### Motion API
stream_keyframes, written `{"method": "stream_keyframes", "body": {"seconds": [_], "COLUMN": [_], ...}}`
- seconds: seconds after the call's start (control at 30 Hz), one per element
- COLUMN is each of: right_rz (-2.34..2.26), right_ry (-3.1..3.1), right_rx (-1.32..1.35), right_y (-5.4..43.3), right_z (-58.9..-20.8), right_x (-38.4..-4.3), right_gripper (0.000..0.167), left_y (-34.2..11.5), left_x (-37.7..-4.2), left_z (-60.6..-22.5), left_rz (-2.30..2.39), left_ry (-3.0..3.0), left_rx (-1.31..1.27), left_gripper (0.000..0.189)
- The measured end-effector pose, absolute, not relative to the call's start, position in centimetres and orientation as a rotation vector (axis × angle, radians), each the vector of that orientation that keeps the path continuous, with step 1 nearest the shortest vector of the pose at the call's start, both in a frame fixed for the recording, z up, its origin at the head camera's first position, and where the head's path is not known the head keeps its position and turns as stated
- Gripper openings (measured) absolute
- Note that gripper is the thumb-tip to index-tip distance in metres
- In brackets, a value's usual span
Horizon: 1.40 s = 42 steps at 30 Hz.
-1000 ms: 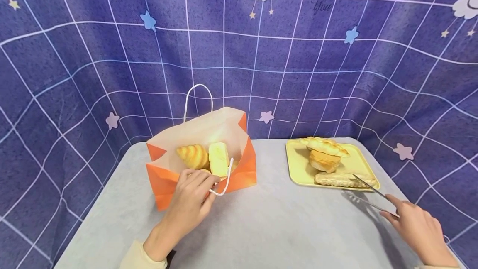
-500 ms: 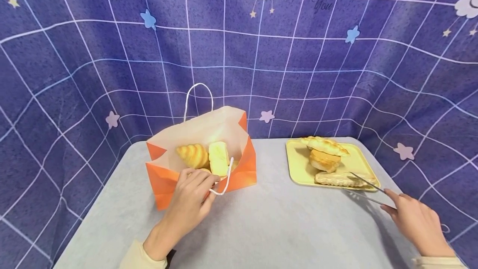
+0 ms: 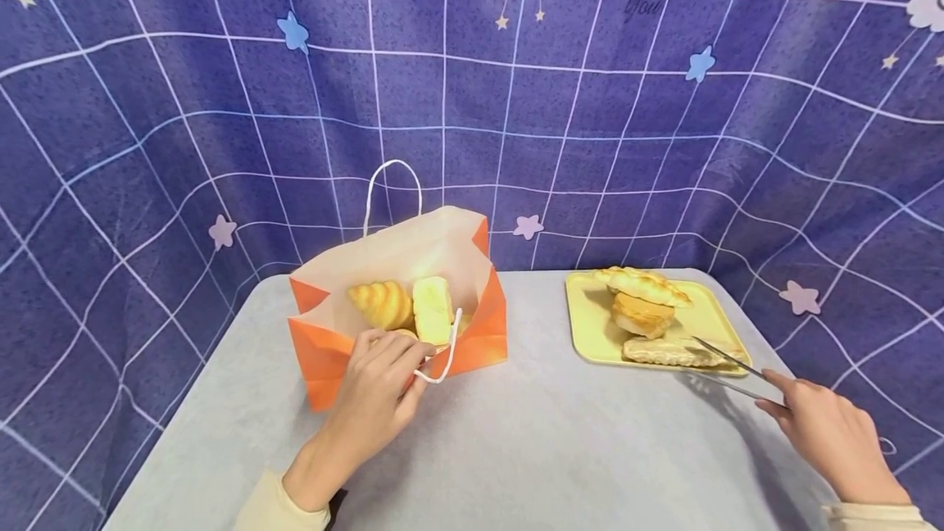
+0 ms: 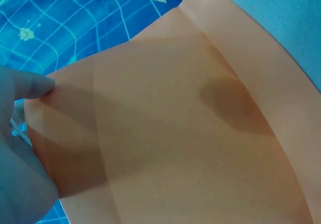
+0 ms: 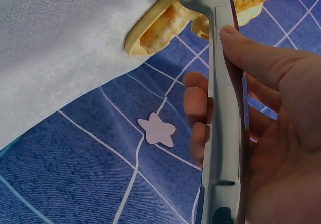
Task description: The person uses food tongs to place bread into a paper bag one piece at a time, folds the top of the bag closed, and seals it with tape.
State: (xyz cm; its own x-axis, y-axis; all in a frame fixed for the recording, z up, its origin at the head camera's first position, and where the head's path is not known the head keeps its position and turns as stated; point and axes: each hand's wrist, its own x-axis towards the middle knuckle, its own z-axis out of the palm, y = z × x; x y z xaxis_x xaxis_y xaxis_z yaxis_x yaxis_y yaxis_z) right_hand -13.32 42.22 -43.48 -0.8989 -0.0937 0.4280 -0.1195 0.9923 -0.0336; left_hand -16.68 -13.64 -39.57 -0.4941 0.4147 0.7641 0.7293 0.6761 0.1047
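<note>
My left hand [image 3: 376, 388] pinches the near rim of an orange paper bag [image 3: 321, 367]; the left wrist view has the thumb and fingers on either side of the bag wall [image 4: 150, 133]. Inside the bag lie a croissant [image 3: 381, 304] and a pale block of bread [image 3: 431, 310], partly behind the rim. On the right, my right hand [image 3: 829, 428] holds metal tongs [image 5: 225, 108], thumb on one arm and fingers round the other. The tongs' arms are spread, their tips at the right end of a long bread [image 3: 667, 352] on a yellow tray [image 3: 587, 342].
A round bun [image 3: 642, 315] sits behind the long bread, with a braided loaf [image 3: 645, 285] leaning on it. White cord handles [image 3: 394, 162] stick out from the bag. A blue grid-patterned curtain [image 3: 575, 105] hangs along the grey table's [image 3: 531, 441] back and sides.
My right hand and the tongs have shifted slightly up and to the left, staying at the long bread. My left hand keeps its hold on the bag rim.
</note>
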Motion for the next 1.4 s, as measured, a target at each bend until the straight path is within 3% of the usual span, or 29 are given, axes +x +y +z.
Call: {"method": "stream_keyframes", "body": {"seconds": [0.63, 1.03, 1.4], "right_rz": [0.069, 0.088, 0.053], "right_ry": [-2.704, -2.646, -2.559], "right_rx": [0.137, 0.2, 0.27], "right_y": [41.9, 41.8, 42.0], "right_z": [-42.8, -43.8, -43.5], "right_x": [-13.8, -13.5, -12.6], "right_gripper": [0.037, 0.009, 0.011], "left_y": [-13.8, -14.0, -14.0], "left_x": [-16.7, -16.6, -16.7], "left_z": [-39.4, -39.7, -39.5], "left_rz": [-0.537, -0.532, -0.545], "left_ry": [-2.145, -2.179, -2.183], "left_rx": [-0.877, -0.873, -0.865], "left_gripper": [0.019, 0.024, 0.023]}}
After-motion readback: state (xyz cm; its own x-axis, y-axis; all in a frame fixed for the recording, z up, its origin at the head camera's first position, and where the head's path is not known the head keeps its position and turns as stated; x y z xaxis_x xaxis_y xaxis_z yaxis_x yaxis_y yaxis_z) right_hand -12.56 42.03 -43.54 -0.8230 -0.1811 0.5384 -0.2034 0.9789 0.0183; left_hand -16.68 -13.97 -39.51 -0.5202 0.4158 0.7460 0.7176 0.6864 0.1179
